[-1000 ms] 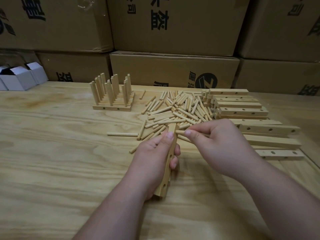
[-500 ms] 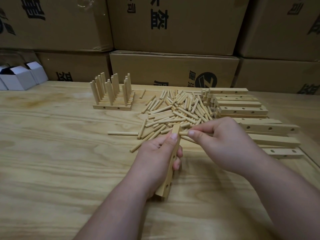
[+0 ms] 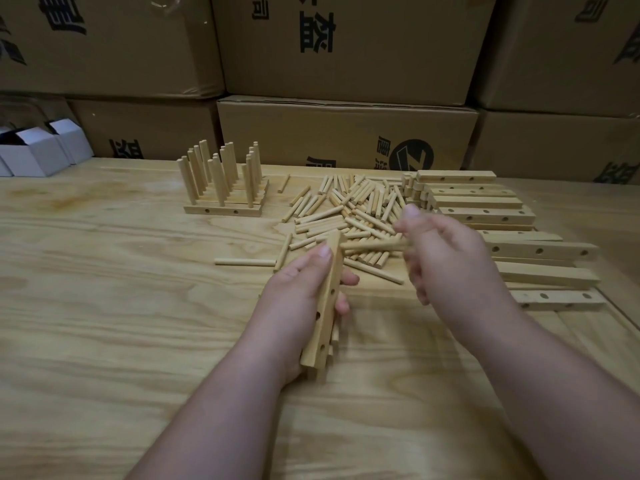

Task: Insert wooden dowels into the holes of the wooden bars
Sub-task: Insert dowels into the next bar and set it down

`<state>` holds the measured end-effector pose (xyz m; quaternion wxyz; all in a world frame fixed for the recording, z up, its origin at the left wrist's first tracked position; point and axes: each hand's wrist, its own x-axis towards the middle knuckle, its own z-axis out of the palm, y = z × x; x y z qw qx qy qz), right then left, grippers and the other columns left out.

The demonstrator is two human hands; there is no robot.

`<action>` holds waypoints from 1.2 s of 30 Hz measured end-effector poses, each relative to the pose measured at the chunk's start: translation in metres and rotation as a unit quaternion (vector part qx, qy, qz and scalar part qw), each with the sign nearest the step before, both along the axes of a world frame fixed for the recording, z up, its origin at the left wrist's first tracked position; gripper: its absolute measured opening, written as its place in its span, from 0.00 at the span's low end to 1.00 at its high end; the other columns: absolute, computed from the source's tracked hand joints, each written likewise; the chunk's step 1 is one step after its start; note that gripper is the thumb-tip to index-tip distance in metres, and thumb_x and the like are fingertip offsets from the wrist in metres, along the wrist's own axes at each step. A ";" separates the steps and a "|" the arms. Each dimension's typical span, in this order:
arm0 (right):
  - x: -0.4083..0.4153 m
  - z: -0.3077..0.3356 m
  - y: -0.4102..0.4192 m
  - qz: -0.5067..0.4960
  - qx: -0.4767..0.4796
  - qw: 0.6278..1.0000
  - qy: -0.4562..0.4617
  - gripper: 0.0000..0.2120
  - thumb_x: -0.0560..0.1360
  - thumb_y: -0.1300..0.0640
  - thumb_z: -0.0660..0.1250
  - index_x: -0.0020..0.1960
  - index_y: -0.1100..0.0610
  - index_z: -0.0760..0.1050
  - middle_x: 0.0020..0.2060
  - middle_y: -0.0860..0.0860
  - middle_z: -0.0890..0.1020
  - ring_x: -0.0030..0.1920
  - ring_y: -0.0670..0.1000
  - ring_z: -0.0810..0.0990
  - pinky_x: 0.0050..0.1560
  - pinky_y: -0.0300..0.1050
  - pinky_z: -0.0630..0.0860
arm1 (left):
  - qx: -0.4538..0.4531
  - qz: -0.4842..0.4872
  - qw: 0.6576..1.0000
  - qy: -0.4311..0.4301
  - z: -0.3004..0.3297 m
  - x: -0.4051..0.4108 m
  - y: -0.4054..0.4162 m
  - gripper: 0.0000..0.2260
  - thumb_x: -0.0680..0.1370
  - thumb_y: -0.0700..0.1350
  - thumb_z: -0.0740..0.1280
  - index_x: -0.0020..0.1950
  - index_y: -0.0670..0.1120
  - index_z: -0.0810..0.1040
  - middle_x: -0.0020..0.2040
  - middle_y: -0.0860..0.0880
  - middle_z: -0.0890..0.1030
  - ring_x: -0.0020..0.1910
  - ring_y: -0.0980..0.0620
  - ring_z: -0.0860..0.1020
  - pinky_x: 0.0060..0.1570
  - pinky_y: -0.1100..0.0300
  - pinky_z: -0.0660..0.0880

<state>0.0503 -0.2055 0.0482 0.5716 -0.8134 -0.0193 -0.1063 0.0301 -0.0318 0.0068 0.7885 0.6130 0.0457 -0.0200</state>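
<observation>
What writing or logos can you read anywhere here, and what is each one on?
"益": black print on the top middle cardboard box, rest cut off.
Round black logo with a slanted mark, characters beside it partly hidden: on the lower middle box.
Other boxes: black characters cropped, unreadable.
Wooden bars, dowels, white boxes: no text.

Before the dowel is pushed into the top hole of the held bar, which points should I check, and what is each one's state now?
1. Left hand grips the bar firmly: ok.
2. Right hand holds a dowel: ok.
3. Dowel tip at the bar's upper end: ok.
4. Tip seated in a hole: cannot tell, blurred.
5. Lower holes in the bar free: ok, three show.
6. More dowels in the pile within reach: ok.
</observation>
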 end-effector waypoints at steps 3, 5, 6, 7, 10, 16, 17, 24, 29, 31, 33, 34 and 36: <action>0.003 -0.008 0.004 -0.031 0.082 0.992 0.093 0.23 0.79 0.34 0.54 0.47 0.49 0.80 0.27 0.47 0.74 0.26 0.47 0.72 0.29 0.46 0.69 | -0.115 0.021 0.993 0.023 0.003 0.002 0.000 0.18 0.83 0.56 0.63 0.58 0.43 0.81 0.37 0.48 0.84 0.25 0.52 0.75 0.29 0.59 0.74; 0.002 -0.015 0.011 0.008 0.080 0.980 0.183 0.20 0.80 0.37 0.58 0.48 0.51 0.80 0.26 0.49 0.74 0.23 0.48 0.70 0.25 0.42 0.65 | -0.182 0.005 0.983 0.012 0.005 0.003 0.001 0.16 0.81 0.55 0.64 0.56 0.43 0.82 0.40 0.46 0.83 0.24 0.52 0.74 0.38 0.55 0.71; 0.001 -0.019 0.014 0.040 0.069 0.975 0.210 0.19 0.80 0.39 0.61 0.48 0.53 0.80 0.26 0.49 0.74 0.23 0.49 0.68 0.24 0.40 0.64 | -0.205 -0.012 0.979 0.004 0.006 0.003 0.001 0.16 0.80 0.55 0.65 0.54 0.44 0.82 0.40 0.46 0.81 0.23 0.53 0.72 0.38 0.55 0.71; 0.000 -0.021 0.017 0.071 0.060 0.971 0.221 0.18 0.79 0.42 0.63 0.46 0.56 0.80 0.26 0.50 0.73 0.22 0.49 0.67 0.24 0.40 0.62 | -0.224 -0.034 0.974 -0.006 0.006 0.002 0.001 0.16 0.78 0.55 0.65 0.55 0.44 0.82 0.39 0.46 0.80 0.23 0.53 0.71 0.36 0.55 0.73; -0.006 -0.020 0.021 0.142 0.071 0.955 0.251 0.17 0.79 0.44 0.65 0.44 0.57 0.80 0.26 0.50 0.71 0.22 0.47 0.64 0.23 0.38 0.59 | -0.271 -0.102 0.957 -0.031 0.009 0.001 0.002 0.17 0.78 0.54 0.63 0.60 0.45 0.78 0.38 0.48 0.78 0.22 0.55 0.70 0.34 0.57 0.76; -0.011 -0.017 0.025 0.253 0.157 0.905 0.303 0.19 0.79 0.42 0.65 0.34 0.52 0.75 0.27 0.49 0.67 0.24 0.46 0.59 0.23 0.36 0.55 | -0.298 -0.155 0.941 -0.032 0.013 -0.003 0.002 0.17 0.79 0.55 0.60 0.50 0.46 0.84 0.34 0.48 0.75 0.21 0.55 0.73 0.32 0.60 0.79; -0.011 -0.018 0.025 0.254 0.158 0.908 0.295 0.18 0.80 0.44 0.64 0.35 0.52 0.74 0.26 0.49 0.67 0.24 0.46 0.59 0.22 0.36 0.55 | -0.294 -0.150 0.943 -0.034 0.012 -0.002 0.001 0.16 0.79 0.55 0.61 0.51 0.46 0.83 0.35 0.49 0.76 0.22 0.56 0.72 0.33 0.60 0.79; -0.006 -0.023 0.027 0.116 0.166 0.961 0.190 0.15 0.78 0.56 0.66 0.33 0.52 0.74 0.23 0.47 0.71 0.21 0.45 0.66 0.24 0.40 0.60 | -0.238 -0.094 0.967 0.003 0.006 0.003 -0.001 0.19 0.81 0.56 0.62 0.46 0.46 0.87 0.35 0.47 0.79 0.26 0.51 0.75 0.43 0.50 0.75; -0.003 -0.018 0.018 0.038 0.216 0.973 0.072 0.12 0.79 0.56 0.66 0.37 0.56 0.77 0.27 0.51 0.74 0.24 0.48 0.68 0.22 0.41 0.66 | -0.189 0.003 0.981 0.046 0.004 0.005 -0.006 0.19 0.81 0.55 0.64 0.54 0.39 0.81 0.41 0.45 0.84 0.31 0.50 0.79 0.36 0.54 0.81; -0.006 -0.017 0.018 0.025 0.224 0.974 0.016 0.10 0.80 0.57 0.65 0.41 0.60 0.77 0.27 0.51 0.76 0.25 0.47 0.71 0.23 0.40 0.68 | -0.185 0.042 0.980 0.059 0.004 0.006 -0.007 0.20 0.82 0.55 0.65 0.54 0.38 0.83 0.40 0.44 0.84 0.32 0.51 0.80 0.33 0.57 0.79; -0.010 -0.014 0.018 0.031 0.220 0.974 -0.037 0.10 0.81 0.58 0.63 0.43 0.59 0.78 0.28 0.52 0.79 0.26 0.47 0.73 0.24 0.39 0.69 | -0.184 0.067 0.978 0.071 0.005 0.006 -0.007 0.21 0.81 0.56 0.65 0.57 0.38 0.82 0.40 0.44 0.83 0.34 0.50 0.80 0.31 0.58 0.78; -0.012 -0.014 0.019 0.043 0.205 0.976 -0.058 0.10 0.81 0.58 0.63 0.43 0.59 0.78 0.29 0.52 0.80 0.26 0.48 0.74 0.25 0.39 0.71 | -0.185 0.074 0.977 0.077 0.005 0.007 -0.006 0.21 0.81 0.56 0.65 0.59 0.38 0.82 0.41 0.44 0.83 0.35 0.49 0.80 0.30 0.58 0.78; -0.016 -0.014 0.022 0.077 0.166 0.980 -0.083 0.09 0.82 0.59 0.64 0.45 0.59 0.78 0.32 0.54 0.83 0.27 0.47 0.75 0.27 0.37 0.72 | -0.192 0.080 0.974 0.087 0.006 0.006 -0.006 0.22 0.81 0.57 0.66 0.62 0.39 0.81 0.46 0.42 0.84 0.37 0.47 0.80 0.31 0.57 0.78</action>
